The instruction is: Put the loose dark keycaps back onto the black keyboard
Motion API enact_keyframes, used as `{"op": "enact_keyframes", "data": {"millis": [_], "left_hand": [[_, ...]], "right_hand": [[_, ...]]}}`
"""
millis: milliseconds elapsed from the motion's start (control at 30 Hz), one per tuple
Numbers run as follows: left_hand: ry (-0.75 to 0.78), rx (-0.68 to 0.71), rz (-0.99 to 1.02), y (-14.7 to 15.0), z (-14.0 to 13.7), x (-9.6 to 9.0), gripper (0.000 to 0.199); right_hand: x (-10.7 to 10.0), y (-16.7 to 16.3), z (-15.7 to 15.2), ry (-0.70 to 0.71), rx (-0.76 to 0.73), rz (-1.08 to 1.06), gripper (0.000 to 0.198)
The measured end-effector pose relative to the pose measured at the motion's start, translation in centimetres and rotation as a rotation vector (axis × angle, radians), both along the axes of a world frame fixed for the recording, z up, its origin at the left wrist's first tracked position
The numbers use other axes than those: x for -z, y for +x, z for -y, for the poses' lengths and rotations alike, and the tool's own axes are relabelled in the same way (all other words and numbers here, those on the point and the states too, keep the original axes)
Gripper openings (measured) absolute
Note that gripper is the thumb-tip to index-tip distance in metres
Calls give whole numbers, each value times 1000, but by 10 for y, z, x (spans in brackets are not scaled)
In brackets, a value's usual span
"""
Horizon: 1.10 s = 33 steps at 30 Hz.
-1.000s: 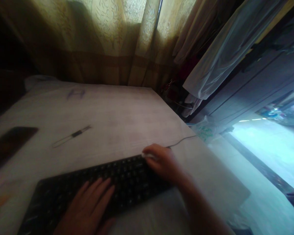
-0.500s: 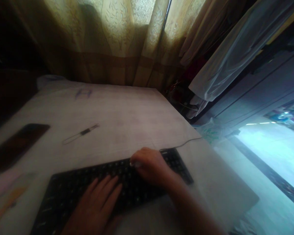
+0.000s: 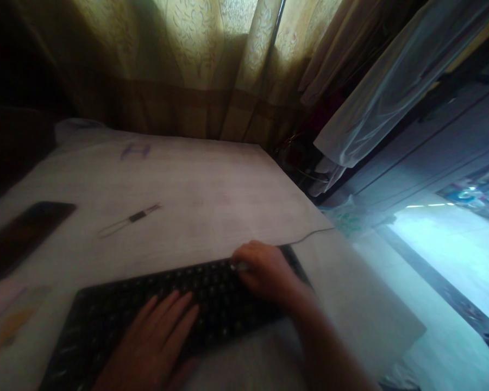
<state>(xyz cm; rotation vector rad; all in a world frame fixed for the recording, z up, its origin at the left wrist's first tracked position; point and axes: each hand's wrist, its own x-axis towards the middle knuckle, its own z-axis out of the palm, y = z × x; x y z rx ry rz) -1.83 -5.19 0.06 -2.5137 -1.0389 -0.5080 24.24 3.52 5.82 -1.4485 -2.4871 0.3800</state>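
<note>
A black keyboard (image 3: 215, 309) lies at a slant across the near part of the cloth-covered table (image 3: 204, 190). My left hand (image 3: 155, 336) rests flat over its left half, fingers stretched out and holding nothing. Over the right part, by the back rows of keys, is my right hand (image 3: 267, 271), its fingers curled closed. A small pale spot shows at those fingertips; whether it is a held thing or a nail is too blurred to tell. The keyboard's thin cable (image 3: 309, 235) runs off to the table's right edge.
A dark phone (image 3: 24, 236) lies at the left, with a thin looped cord with a dark middle piece (image 3: 137, 216) to its right. Blurred pink and orange items (image 3: 10, 328) sit at the near left. Curtains (image 3: 195, 54) hang behind the table; white cloth (image 3: 370, 119) hangs at right.
My right hand has slid to the right along the keyboard, still curled. My left hand stays spread on the keys. The view has shifted slightly.
</note>
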Motion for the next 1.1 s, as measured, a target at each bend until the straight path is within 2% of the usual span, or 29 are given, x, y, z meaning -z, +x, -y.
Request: {"op": "enact_keyframes", "data": {"millis": [533,833,1100], "left_hand": [[-43,5,10,-3,0,6,60],[31,49,6,-6,-6,11,59],[33,35,4,-4,-6,9,58]], "right_hand": [[-6,25,-3,-56,141,37,21],[-4,35,-4,-44,199,16,21],[-4,40,-4,-61,237,11,20]]}}
